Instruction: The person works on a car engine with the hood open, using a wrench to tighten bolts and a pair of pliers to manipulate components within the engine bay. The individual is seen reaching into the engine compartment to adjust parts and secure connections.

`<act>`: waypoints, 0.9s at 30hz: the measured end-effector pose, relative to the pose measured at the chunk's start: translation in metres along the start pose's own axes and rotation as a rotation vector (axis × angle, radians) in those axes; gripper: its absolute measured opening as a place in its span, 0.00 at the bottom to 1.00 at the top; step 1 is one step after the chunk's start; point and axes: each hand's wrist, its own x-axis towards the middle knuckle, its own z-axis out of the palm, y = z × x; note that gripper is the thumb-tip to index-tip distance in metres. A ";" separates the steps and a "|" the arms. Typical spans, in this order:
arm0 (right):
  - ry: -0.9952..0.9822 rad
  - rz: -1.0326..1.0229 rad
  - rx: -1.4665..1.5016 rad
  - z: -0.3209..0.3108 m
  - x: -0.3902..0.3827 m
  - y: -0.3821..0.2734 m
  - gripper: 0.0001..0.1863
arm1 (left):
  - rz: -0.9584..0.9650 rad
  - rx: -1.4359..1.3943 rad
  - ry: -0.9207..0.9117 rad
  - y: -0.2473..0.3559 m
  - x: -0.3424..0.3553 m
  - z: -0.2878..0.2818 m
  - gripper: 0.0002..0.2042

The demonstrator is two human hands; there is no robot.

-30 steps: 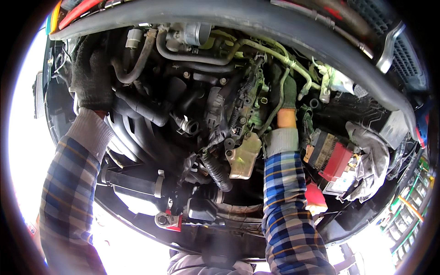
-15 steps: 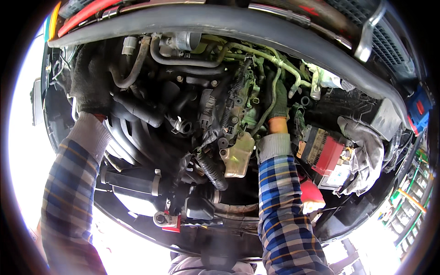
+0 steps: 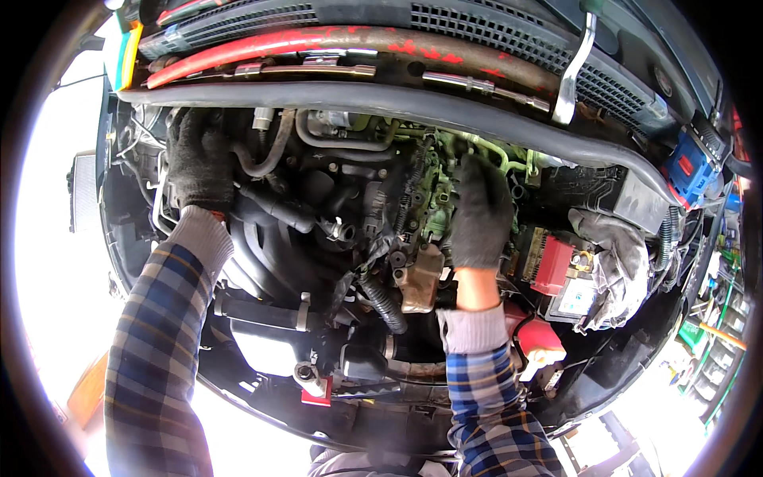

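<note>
My left hand [image 3: 199, 163], in a black knit glove, rests against the hoses and parts at the far left of the engine bay. Its fingers bend down out of sight. Over the green-lit metal parts right of the engine's middle is my right hand [image 3: 481, 219], also black-gloved, its back turned up. The fingertips point away and downward, so whatever they touch is hidden. Just left of that hand runs a corrugated black wiring sleeve [image 3: 403, 203]. A brownish metal bracket [image 3: 421, 282] sits below it. A curved rubber hose [image 3: 274, 151] lies beside my left hand.
A battery with a red cover [image 3: 552, 266] and a grey glove [image 3: 616, 262] lie to the right. Metal extension bars [image 3: 485, 86] and a red-and-brown hose [image 3: 350, 36] line the far edge. A blue power tool [image 3: 690, 171] is far right; a ratchet [image 3: 308, 375] lies at the front.
My right hand has risen out from between the deep parts and now shows above them. My left hand stays at the same spot. The whole view has shifted, showing more of the far edge.
</note>
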 end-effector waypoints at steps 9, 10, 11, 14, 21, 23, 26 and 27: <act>-0.461 -0.002 0.074 0.019 0.066 0.019 0.15 | 0.002 0.034 0.043 0.017 0.004 -0.009 0.15; -0.480 0.013 0.152 0.018 0.066 0.019 0.16 | 0.010 0.051 0.027 0.017 0.003 -0.009 0.15; -0.494 0.009 0.064 0.016 0.067 0.019 0.16 | -0.001 0.045 0.010 0.016 0.002 -0.007 0.15; -0.533 0.026 -0.144 0.017 0.072 0.018 0.17 | 0.007 0.088 0.012 0.011 0.003 -0.007 0.16; -0.381 0.327 -0.102 0.010 0.065 -0.016 0.26 | -0.083 0.098 -0.052 0.024 0.004 -0.010 0.15; -0.371 0.366 0.006 0.010 0.062 -0.007 0.26 | -0.017 0.104 -0.007 0.018 0.003 -0.009 0.14; -0.371 0.466 0.136 0.009 0.050 -0.022 0.25 | -0.023 0.078 -0.008 0.013 0.003 -0.009 0.14; -0.374 0.430 0.208 0.008 0.049 -0.020 0.24 | 0.003 0.063 0.012 0.014 0.003 -0.007 0.15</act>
